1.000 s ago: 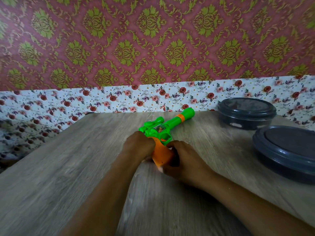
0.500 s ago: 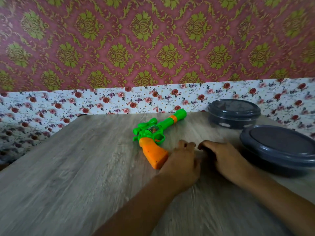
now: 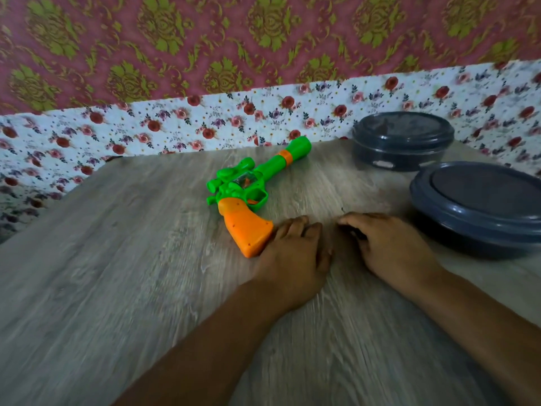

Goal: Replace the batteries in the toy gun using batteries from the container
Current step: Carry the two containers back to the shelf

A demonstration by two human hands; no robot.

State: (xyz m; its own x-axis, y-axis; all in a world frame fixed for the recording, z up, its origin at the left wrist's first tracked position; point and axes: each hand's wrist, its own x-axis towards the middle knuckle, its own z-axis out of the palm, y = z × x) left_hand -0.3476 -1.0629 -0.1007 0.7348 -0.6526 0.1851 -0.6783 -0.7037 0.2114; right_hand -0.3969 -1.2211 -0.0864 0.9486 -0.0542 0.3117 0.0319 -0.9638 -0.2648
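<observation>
Head view: toy gun (image 3: 248, 197) mid-table, untouched.
Left hand (image 3: 292, 256): flat, empty.
Right hand (image 3: 389, 247): contents indiscernible.
Risk: lidded container (image 3: 480, 206) at right edge, shoved off.

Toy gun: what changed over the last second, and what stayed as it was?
Both hands let go of the toy gun, which now lies flat on the table. The left hand rests beside its orange grip; the right hand moved right, something dark under its fingers. Both lidded containers stayed shut.
</observation>
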